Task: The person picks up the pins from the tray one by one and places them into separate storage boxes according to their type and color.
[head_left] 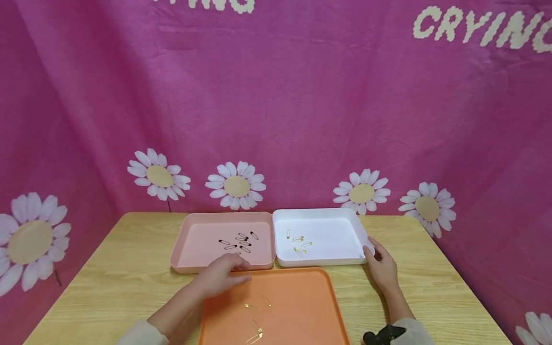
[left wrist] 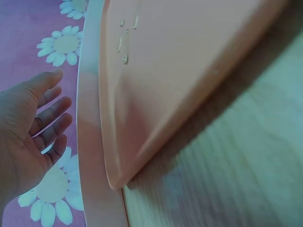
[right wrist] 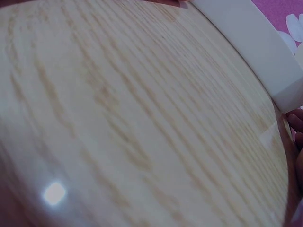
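My left hand hovers at the front rim of the pink tray, its fingers relaxed and nothing held, as the left wrist view also shows. Several black safety pins lie in that tray. At the right front corner of the white tray, my right hand holds the edge between thumb and fingers. Several gold safety pins rest on the white tray's left part. Nearer to me, the orange tray carries several more gold safety pins, spread over its left half.
All three trays stand on a light wood-grain table; pink and white sit side by side at the back, orange in front. A pink cloth with daisies hangs behind the table's far edge. A black device is strapped at my right wrist.
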`<state>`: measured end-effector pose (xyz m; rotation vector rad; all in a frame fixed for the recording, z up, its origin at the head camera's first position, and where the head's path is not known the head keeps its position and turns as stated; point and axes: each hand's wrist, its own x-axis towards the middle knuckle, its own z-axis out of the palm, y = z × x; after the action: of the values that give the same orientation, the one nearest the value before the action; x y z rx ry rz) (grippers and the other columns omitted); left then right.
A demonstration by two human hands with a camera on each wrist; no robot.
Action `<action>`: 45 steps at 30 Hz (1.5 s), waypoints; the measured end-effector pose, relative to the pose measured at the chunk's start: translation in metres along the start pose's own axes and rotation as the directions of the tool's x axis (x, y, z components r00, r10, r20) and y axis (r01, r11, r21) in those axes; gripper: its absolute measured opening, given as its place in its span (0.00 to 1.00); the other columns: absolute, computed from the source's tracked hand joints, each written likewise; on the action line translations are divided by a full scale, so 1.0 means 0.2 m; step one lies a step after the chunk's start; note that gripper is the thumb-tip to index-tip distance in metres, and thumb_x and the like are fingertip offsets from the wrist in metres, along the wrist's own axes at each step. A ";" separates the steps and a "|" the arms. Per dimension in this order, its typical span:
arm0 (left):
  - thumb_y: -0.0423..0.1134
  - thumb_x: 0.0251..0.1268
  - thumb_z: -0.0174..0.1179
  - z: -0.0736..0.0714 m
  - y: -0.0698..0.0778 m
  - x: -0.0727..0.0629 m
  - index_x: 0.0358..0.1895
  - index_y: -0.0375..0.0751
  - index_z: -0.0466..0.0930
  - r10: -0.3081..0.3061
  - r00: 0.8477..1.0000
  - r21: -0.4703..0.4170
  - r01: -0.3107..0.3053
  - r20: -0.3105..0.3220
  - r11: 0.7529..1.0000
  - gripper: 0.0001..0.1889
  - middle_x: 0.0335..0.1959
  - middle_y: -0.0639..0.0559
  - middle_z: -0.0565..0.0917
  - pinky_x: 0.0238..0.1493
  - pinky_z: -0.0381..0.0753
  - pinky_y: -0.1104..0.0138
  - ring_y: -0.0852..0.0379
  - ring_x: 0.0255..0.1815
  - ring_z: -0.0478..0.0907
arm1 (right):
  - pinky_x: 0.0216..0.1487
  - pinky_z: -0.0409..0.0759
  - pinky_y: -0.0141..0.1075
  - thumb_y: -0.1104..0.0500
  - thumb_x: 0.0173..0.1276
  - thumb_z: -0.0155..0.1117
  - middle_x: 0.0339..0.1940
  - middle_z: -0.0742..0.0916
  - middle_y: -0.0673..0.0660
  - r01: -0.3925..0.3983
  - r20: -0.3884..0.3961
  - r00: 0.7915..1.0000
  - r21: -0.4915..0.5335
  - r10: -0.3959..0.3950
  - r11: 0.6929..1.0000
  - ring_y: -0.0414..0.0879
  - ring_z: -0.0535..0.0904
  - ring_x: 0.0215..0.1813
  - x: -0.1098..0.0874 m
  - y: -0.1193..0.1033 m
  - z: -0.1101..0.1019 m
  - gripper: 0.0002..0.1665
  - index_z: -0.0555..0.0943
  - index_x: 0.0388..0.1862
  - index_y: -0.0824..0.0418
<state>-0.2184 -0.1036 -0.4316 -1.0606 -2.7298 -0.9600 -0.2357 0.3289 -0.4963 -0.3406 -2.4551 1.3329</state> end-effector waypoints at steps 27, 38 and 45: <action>0.43 0.54 0.65 0.11 0.01 -0.20 0.29 0.50 0.84 0.184 0.975 0.239 -0.209 0.122 0.948 0.03 0.24 0.65 0.73 0.33 0.66 0.77 0.72 0.26 0.65 | 0.70 0.57 0.52 0.43 0.70 0.51 0.70 0.68 0.65 -0.011 0.007 1.000 -0.005 0.011 1.000 0.59 0.60 0.72 -0.01 -0.01 0.00 0.33 0.66 0.69 0.57; 0.42 0.56 0.64 0.13 0.04 -0.18 0.27 0.55 0.82 0.158 0.975 0.319 -0.201 0.155 0.926 0.02 0.24 0.67 0.73 0.36 0.66 0.72 0.71 0.28 0.70 | 0.68 0.60 0.49 0.45 0.70 0.53 0.68 0.70 0.65 -0.008 -0.010 1.000 0.001 0.008 1.000 0.57 0.63 0.70 -0.01 -0.01 0.00 0.31 0.67 0.68 0.58; 0.37 0.52 0.62 0.13 0.06 -0.16 0.24 0.51 0.76 0.051 0.979 0.216 -0.094 0.197 0.972 0.06 0.21 0.65 0.68 0.30 0.65 0.75 0.70 0.24 0.64 | 0.69 0.59 0.50 0.43 0.69 0.52 0.69 0.69 0.64 -0.008 -0.001 1.000 0.006 0.008 1.000 0.57 0.62 0.71 0.00 0.00 0.00 0.32 0.67 0.68 0.56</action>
<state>-0.1831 -0.1010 -0.4545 -1.2566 -2.8373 -0.5488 -0.2356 0.3284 -0.4965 -0.3496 -2.4514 1.3425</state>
